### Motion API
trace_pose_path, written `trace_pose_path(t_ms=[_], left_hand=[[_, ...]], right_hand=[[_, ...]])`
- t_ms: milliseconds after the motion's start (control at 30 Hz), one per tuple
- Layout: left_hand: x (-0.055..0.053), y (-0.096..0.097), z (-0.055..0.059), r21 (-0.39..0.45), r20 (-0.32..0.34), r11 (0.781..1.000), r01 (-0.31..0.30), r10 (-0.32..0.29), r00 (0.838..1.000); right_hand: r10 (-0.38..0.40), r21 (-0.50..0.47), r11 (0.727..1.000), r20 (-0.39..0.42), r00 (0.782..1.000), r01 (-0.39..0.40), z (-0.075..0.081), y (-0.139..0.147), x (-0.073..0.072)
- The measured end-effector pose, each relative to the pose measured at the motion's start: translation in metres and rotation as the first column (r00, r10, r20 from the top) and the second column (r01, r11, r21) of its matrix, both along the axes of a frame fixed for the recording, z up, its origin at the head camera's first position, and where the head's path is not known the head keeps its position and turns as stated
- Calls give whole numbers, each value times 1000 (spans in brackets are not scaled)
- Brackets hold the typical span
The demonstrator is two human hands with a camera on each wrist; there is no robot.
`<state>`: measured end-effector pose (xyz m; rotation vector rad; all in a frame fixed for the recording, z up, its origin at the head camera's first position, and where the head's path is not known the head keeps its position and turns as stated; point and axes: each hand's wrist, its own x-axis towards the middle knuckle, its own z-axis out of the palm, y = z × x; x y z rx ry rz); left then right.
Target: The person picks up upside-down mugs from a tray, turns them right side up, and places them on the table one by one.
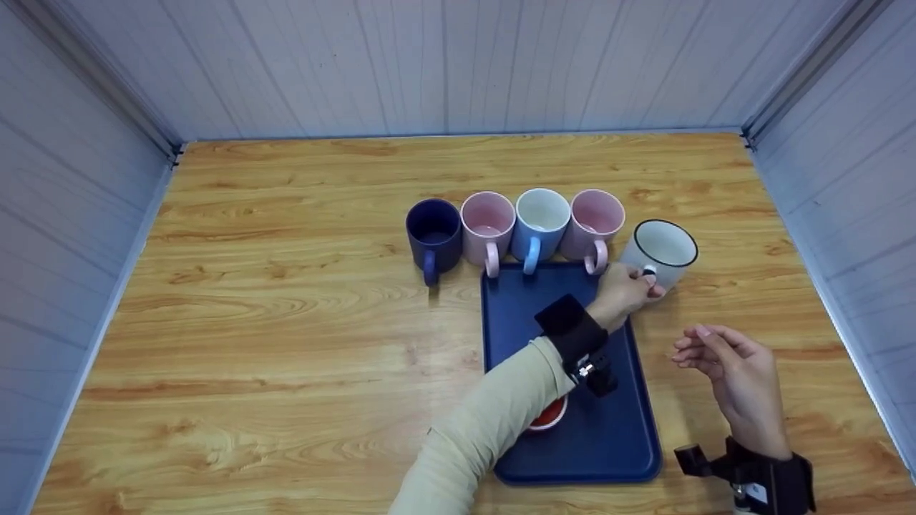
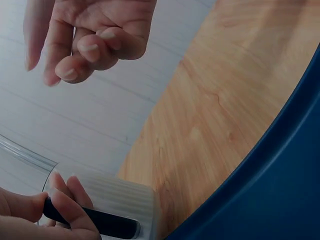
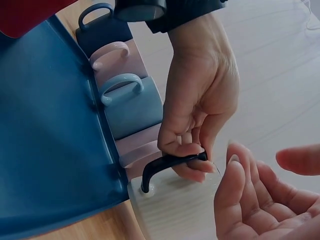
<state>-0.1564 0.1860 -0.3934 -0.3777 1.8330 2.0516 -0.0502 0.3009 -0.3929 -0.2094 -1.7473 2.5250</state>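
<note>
My left hand (image 1: 624, 292) reaches across the tray and pinches the black handle (image 3: 162, 162) of a whitish ribbed mug (image 1: 664, 244) with a dark rim. This mug leans a little at the right end of a row of mugs. In the right wrist view, thumb and fingers curl round the upper part of the handle. Nothing is in my right hand (image 1: 741, 379); its fingers bend loosely beside the tray, nearer to me than the whitish mug.
A dark blue mug (image 1: 434, 232), a pink mug (image 1: 488, 229), a light blue mug (image 1: 542, 229) and another pink mug (image 1: 595, 222) stand in line behind the blue tray (image 1: 608, 450). On the tray, a red round thing (image 1: 549, 415) with a white rim is partly hidden by my left sleeve.
</note>
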Motion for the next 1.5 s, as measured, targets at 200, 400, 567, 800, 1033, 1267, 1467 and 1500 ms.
trace_pose_path(t_ms=[200, 400, 567, 800, 1033, 1267, 1467, 1500], left_hand=[[-6, 6, -6, 44, -28, 999, -8, 9, 1000], [-14, 8, -14, 41, -87, 999, 1, 3, 996], [-21, 10, -16, 37, -89, 999, 4, -1, 996], [-26, 12, -18, 34, -111, 999, 5, -1, 994], [-30, 12, -24, 71, -81, 997, -32, 37, 996], [-32, 10, -27, 58, -71, 998, -14, 19, 997], [-35, 13, -33, 54, -23, 998, -16, 17, 1000], [-38, 17, -38, 30, -13, 999, -9, 9, 1000]], right_hand=[[3, -7, 1000, -11, 1000, -3, -1, 0, 0], [14, -14, 1000, -33, 999, -15, -3, 0, 0], [25, -37, 999, -56, 998, -27, -4, 0, -2], [14, -23, 1000, -33, 999, -15, -2, -1, -3], [21, -29, 999, -36, 999, -22, -3, 1, -2], [29, -34, 999, -36, 999, -30, -3, 2, -3], [41, -78, 996, -76, 996, -47, -4, 3, -3], [42, -86, 995, -83, 996, -49, -5, 3, -3]])
